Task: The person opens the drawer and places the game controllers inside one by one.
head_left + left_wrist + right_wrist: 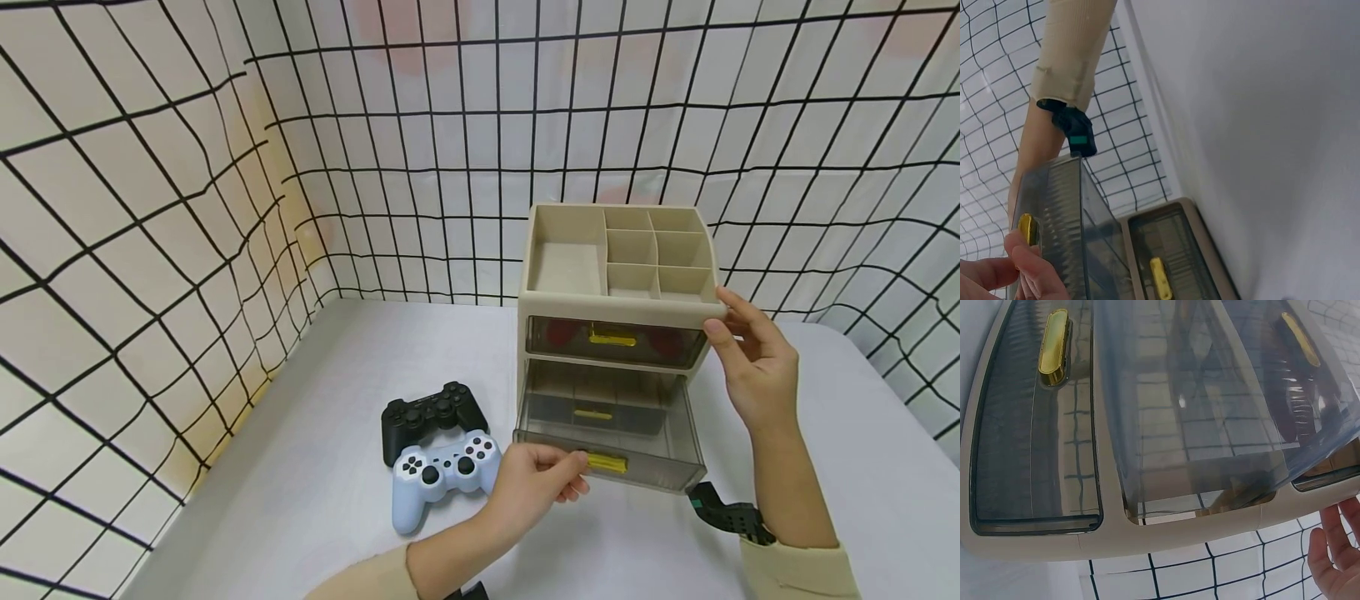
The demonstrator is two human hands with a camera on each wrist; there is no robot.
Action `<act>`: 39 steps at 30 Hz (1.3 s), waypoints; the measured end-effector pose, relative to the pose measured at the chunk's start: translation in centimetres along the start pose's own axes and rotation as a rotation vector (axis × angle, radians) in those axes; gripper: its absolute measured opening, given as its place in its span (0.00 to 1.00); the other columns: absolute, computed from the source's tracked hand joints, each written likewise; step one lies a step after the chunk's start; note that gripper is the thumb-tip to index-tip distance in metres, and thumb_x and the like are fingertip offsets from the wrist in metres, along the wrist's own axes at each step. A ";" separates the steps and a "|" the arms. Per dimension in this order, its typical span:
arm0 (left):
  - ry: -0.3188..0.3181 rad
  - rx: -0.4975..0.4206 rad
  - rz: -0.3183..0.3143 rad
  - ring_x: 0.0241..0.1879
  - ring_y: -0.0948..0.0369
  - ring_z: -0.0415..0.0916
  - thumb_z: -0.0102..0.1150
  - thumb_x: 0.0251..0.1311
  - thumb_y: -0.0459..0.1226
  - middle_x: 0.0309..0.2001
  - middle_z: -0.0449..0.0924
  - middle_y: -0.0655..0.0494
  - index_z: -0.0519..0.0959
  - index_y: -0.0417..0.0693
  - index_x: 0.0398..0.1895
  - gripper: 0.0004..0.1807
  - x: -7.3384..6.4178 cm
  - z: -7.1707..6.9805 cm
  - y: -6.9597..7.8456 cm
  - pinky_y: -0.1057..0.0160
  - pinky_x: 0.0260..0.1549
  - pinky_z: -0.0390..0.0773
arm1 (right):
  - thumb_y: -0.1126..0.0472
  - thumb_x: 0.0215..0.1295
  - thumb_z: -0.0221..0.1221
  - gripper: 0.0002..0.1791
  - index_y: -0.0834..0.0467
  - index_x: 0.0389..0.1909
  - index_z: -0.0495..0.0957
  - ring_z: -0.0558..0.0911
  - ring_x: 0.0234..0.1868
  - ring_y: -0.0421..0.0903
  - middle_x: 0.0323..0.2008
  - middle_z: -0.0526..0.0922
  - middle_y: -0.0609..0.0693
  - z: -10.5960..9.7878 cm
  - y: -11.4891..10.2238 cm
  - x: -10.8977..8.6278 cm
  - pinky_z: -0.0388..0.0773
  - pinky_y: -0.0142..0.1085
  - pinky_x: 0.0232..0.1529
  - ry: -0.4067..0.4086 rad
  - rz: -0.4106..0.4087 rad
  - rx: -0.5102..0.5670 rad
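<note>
A beige desk organizer point(622, 307) stands right of centre, with a compartmented top and smoky clear drawers that have gold handles. Its middle drawer point(656, 473) is pulled well out and holds nothing; the top drawer point(551, 335) is closed. My left hand point(528, 487) pinches the gold handle point(609, 463) of the pulled-out drawer between thumb and fingers, seen also in the left wrist view. At the upper right front corner, my right hand point(765, 375) grips the organizer, thumb at the front and fingers along the side. Through the clear plastic shows the bottom drawer's handle point(592, 414).
A black game controller point(420, 417) and a light blue game controller point(442, 471) lie touching on the white table point(315, 433), left of the organizer. Black grid netting point(420, 192) hangs at the back and both sides. A black wrist camera strap point(731, 517) circles the right wrist.
</note>
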State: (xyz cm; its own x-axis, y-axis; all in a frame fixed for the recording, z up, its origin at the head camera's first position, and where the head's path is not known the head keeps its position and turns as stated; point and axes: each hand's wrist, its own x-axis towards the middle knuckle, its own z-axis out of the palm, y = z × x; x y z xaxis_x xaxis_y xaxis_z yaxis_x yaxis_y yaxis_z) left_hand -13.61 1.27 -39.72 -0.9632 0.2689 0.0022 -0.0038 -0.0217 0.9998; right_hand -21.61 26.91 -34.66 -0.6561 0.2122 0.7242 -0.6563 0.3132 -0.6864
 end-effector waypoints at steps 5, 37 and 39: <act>-0.005 -0.010 -0.007 0.18 0.68 0.75 0.62 0.61 0.36 0.21 0.83 0.44 0.85 0.31 0.28 0.13 -0.5 0.0 0.0 0.73 0.21 0.74 | 0.74 0.66 0.58 0.20 0.66 0.59 0.75 0.78 0.44 0.38 0.42 0.82 0.39 -0.1 0.1 0.1 0.73 0.22 0.41 0.002 -0.023 -0.007; -0.091 0.079 -0.024 0.26 0.62 0.80 0.60 0.59 0.33 0.28 0.85 0.49 0.85 0.34 0.36 0.09 -2.1 -2.4 -1.3 0.69 0.31 0.78 | 0.76 0.65 0.56 0.21 0.66 0.59 0.75 0.77 0.42 0.35 0.41 0.81 0.38 0.1 0.2 0.1 0.72 0.21 0.40 0.011 0.000 0.029; -0.111 0.118 -0.023 0.27 0.61 0.80 0.59 0.59 0.32 0.29 0.85 0.49 0.85 0.36 0.36 0.09 -2.3 -3.2 -1.2 0.68 0.32 0.78 | 0.77 0.65 0.56 0.22 0.65 0.59 0.76 0.77 0.42 0.35 0.41 0.81 0.38 0.0 0.1 0.1 0.72 0.20 0.40 0.015 0.005 0.018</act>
State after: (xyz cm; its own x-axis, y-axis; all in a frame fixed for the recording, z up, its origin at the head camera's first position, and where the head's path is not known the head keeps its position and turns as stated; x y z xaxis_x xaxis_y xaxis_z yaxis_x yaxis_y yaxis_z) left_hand -12.23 -2.40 -41.03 -0.9274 0.3732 -0.0251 0.0123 0.0973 0.9952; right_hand -21.68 26.97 -34.67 -0.6541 0.2277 0.7213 -0.6596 0.2951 -0.6913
